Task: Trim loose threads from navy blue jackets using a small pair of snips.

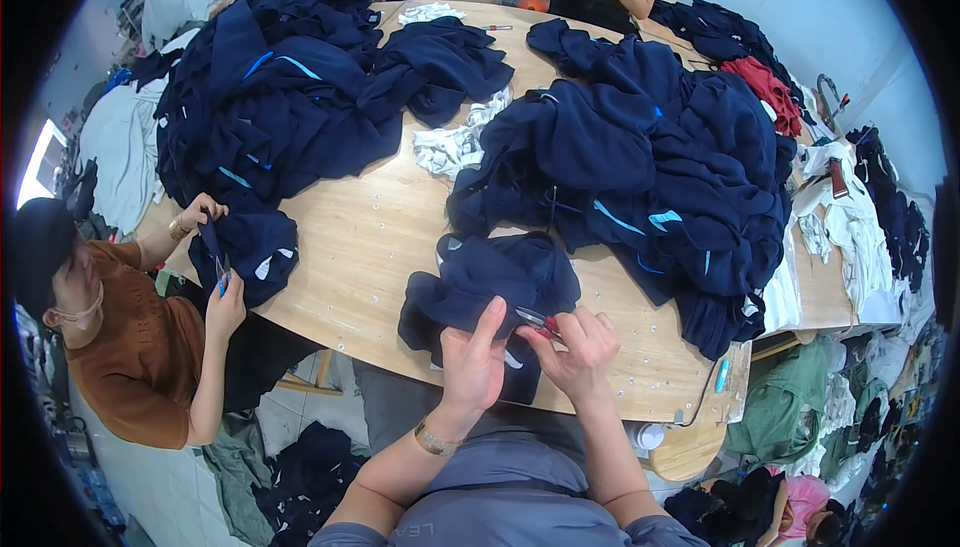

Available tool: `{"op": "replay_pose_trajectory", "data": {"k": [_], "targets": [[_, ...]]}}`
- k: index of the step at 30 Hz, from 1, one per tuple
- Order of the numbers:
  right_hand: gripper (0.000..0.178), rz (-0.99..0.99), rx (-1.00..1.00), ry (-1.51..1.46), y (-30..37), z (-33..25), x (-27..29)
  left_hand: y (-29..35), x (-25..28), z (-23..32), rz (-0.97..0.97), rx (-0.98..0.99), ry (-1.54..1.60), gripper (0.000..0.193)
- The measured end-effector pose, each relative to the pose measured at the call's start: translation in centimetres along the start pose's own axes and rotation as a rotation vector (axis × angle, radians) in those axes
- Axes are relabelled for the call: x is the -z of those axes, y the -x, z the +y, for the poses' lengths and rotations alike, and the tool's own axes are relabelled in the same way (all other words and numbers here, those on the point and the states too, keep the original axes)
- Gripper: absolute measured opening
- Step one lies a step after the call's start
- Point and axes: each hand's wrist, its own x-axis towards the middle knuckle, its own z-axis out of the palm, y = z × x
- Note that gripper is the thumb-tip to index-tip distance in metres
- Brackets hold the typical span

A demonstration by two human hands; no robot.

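A crumpled navy garment (490,282) lies at the table's near edge, in front of me. My left hand (473,365) is closed on its near part, thumb up and the other fingers partly hidden by cloth. In my right hand (583,352) is a pair of small red-handled thread snips (540,323). Their metal blades point left, close to my left thumb and over the cloth. Whether the blades touch the fabric I cannot tell.
Large navy garment piles stand at the far left (290,97) and right (640,147) of the wooden table (350,237). White cloth (448,150) lies between them. At left, a co-worker (150,347) holds blue-handled scissors (222,279) at navy cloth. Two other people stand across the table.
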Motion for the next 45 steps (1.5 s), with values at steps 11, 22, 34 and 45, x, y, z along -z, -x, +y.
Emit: {"op": "replay_pose_trajectory", "data": {"k": [11, 22, 34, 45], "targets": [[0.040, -0.018, 0.013, 0.002, 0.1, 0.1, 0.2, 0.0, -0.4, 0.0, 0.017, -0.049, -0.011, 0.010], [0.040, -0.024, 0.025, 0.002, 0.2, 0.2, 0.1, 0.0, -0.3, 0.1, 0.017, -0.022, -0.007, 0.013], [0.040, -0.033, 0.056, -0.005, 0.3, 0.2, 0.1, 0.2, -0.4, 0.4, 0.051, 0.093, 0.060, 0.017], [0.038, -0.033, -0.027, -0.102, 0.5, 0.2, 0.0, 0.1, 0.0, 0.8, -0.065, 0.127, 0.120, 0.020]]}}
